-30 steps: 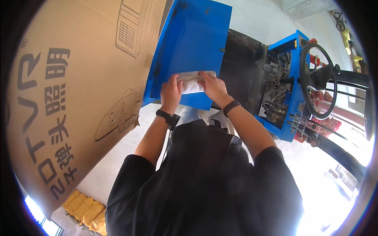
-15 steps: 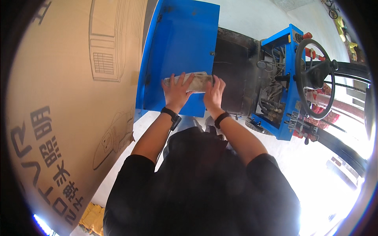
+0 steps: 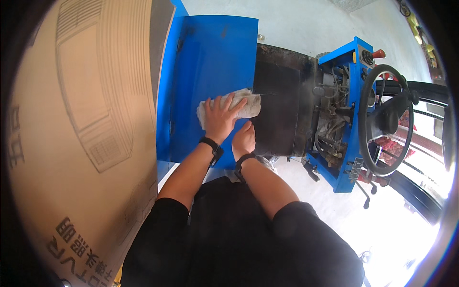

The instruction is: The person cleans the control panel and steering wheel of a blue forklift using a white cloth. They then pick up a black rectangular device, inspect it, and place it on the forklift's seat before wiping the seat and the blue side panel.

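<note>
A folded, off-white cloth (image 3: 249, 106) with grey stains lies on the blue metal panel (image 3: 215, 57). My left hand (image 3: 222, 118) presses on the cloth, its fingers spread across the top and holding it against the metal. Just below the cloth's right end, my right hand (image 3: 244, 139) is closed at the panel's right edge, with the thumb on top and the other fingers curled over the side. Its fingertips are hidden. Both wrists wear black bands.
A large printed cardboard box (image 3: 86, 119) fills the left side. Right of the panel is a dark, dusty floor plate (image 3: 279, 95). Beyond it stand a blue frame with exposed hoses (image 3: 332, 124), a black steering wheel (image 3: 366, 119) and levers (image 3: 367, 196).
My right hand has come off the cloth and closed lower at the panel's edge. My left hand stays on the cloth, now more bunched. The view has shifted.
</note>
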### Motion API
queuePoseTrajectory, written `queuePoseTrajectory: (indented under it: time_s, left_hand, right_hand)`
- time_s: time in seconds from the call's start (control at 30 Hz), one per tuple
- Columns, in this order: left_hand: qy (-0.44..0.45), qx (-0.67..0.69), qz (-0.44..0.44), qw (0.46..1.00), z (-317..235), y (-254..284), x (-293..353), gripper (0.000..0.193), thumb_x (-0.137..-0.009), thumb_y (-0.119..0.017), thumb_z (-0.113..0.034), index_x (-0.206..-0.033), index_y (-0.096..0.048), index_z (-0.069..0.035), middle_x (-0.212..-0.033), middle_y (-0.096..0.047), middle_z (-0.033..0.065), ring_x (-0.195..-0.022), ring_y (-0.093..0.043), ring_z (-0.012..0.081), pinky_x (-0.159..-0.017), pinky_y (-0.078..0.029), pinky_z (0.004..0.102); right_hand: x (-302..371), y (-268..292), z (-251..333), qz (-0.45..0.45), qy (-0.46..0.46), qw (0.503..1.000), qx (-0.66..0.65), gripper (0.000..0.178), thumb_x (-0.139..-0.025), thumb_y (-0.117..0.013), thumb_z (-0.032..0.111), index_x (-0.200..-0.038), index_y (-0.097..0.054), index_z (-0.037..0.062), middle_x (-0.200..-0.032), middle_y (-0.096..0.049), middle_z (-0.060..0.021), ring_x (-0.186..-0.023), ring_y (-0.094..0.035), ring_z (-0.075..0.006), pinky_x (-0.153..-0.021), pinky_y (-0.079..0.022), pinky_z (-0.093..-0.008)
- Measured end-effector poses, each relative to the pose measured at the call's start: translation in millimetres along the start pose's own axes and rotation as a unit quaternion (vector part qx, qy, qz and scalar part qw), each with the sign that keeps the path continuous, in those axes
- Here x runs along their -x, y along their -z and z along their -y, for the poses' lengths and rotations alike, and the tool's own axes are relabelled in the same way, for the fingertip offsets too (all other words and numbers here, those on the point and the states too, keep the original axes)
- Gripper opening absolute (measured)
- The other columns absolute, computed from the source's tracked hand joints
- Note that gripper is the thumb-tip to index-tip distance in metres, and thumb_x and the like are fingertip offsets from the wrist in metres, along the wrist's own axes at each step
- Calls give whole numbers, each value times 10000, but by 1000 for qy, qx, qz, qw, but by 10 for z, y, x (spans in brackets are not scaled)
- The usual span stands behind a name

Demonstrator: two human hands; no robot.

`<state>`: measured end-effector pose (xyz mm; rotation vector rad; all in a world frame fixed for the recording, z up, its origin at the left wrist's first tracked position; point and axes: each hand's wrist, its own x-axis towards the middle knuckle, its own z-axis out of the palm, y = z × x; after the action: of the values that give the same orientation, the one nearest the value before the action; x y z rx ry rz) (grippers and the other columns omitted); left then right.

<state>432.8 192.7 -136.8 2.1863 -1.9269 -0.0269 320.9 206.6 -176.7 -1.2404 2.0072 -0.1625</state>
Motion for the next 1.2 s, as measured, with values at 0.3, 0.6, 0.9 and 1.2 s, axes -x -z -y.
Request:
queuePoseTrajectory:
  time_s: [0.3,0.6,0.9,1.2]
  left_hand:
    - [-19,-19,0,1000,338,-151,-1293,731,-809,-835,-340,-1473,-540,-418,-1417,-586,26,-1231,-558,317,-1053,-400,572]
    - [-61,-82,-29,994,842,-478,-2692,678,-933,-715,-452,-1546,-427,-469,-1468,-579,72,-1282,-576,364,-1060,-434,585]
    - [32,-186,-23,982,1636,-661,-3562,572,-995,-576,-563,-1538,-428,-462,-1426,-615,48,-1279,-598,339,-989,-495,559]
    - [126,-158,-105,974,1841,-482,-2810,637,-874,-788,-247,-1457,-563,-373,-1393,-603,74,-1264,-560,336,-1048,-429,579]
  right_hand:
    - [3,27,73,-12,-29,997,75,442,-1082,-312,440,-1250,-612,163,-1253,-664,-103,-1060,-666,-411,-842,-545,-551]
    - [2,44,-12,9,-25,997,69,480,-1079,-318,446,-1341,-592,154,-1308,-640,-111,-1057,-672,-428,-854,-553,-555]
    - [-19,66,-64,46,-38,996,68,486,-1080,-320,443,-1378,-576,156,-1362,-615,-120,-1058,-680,-438,-871,-556,-556]
    - [-27,41,-36,22,-24,997,65,476,-1072,-341,440,-1348,-592,144,-1333,-632,-115,-1015,-689,-436,-824,-561,-556]
